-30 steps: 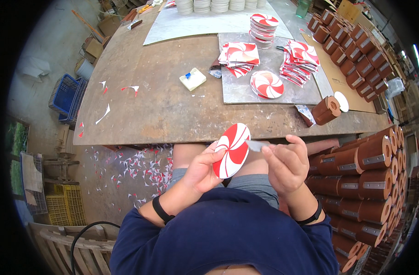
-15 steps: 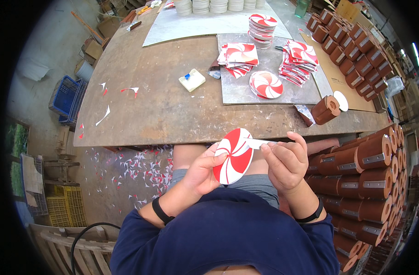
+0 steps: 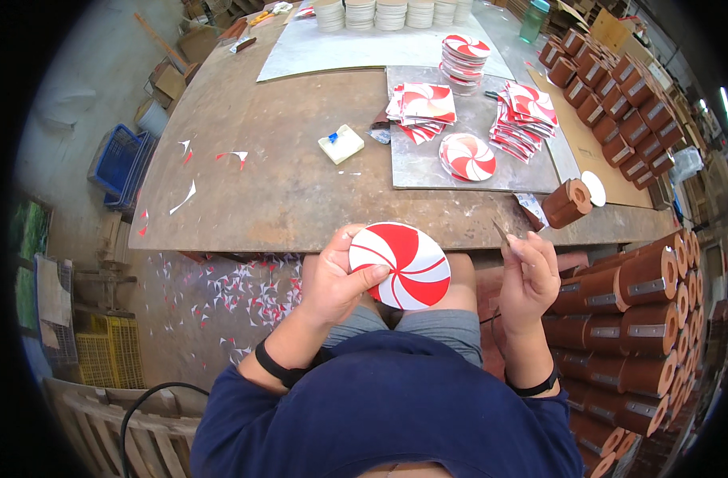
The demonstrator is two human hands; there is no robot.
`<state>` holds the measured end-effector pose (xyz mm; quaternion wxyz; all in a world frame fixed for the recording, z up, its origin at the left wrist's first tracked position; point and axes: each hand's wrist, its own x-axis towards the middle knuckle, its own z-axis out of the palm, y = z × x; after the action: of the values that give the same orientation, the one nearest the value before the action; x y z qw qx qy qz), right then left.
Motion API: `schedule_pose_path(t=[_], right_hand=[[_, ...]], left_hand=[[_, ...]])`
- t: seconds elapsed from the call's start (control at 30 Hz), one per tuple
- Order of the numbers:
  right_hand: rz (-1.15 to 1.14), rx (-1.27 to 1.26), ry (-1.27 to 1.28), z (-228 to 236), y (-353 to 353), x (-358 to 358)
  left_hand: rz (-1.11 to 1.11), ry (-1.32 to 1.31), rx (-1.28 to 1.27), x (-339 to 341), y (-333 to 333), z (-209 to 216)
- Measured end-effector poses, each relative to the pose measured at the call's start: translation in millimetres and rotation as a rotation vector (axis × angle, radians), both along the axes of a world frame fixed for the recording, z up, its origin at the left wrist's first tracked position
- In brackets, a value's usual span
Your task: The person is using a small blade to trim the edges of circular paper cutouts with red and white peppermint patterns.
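Note:
My left hand [image 3: 328, 279] grips a round disc [image 3: 419, 275] with a red and white swirl pattern, thumb on top and fingers beneath its left side. The disc is above my lap, just in front of the table edge. To its right, clear of the disc, my right hand [image 3: 531, 279] is closed on a thin pointed blade [image 3: 500, 230] whose tip points up and left. The blade's handle is hidden in the fingers. On the grey board [image 3: 427, 171] ahead lie swirl discs [image 3: 469, 158] and two piles of square swirl pieces [image 3: 427, 103].
A tall stack of swirl discs [image 3: 464, 60] stands farther back. Pale round stacks [image 3: 389, 14] line the far side. A brown cylinder [image 3: 567, 203] sits by the right edge, with many more piled right. A white block [image 3: 341, 145] and red-white scraps [image 3: 232, 156] lie left.
My right hand has drawn back to the right, taking the blade off the disc. The disc has turned in my left hand and faces up more fully.

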<state>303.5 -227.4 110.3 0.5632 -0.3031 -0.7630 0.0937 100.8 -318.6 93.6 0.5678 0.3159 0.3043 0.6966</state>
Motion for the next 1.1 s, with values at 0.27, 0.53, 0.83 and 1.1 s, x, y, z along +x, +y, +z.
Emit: schedule_pose_path(t=[0.27,0.53,0.83,1.1], right_hand=[[0.065,-0.139,0.073,-1.7,-5.4,-0.8],[0.185,0.146,-0.093,9.7,-8.5,-10.5],[0.261,0.372,-0.289,24.5,-16.4,-23.6],[0.251,0.461,-0.312,30.5,-20.5,-22.0]], left_hand=[[0.074,0.403,-0.015,-10.0,5.0,4.6],[-0.129,-0.160,-0.164,-2.2,9.7,2.1],[-0.180,-0.268,-0.227,13.0,8.3,-1.2],[-0.201,-0.303,-0.224,13.1,6.5,-0.3]])
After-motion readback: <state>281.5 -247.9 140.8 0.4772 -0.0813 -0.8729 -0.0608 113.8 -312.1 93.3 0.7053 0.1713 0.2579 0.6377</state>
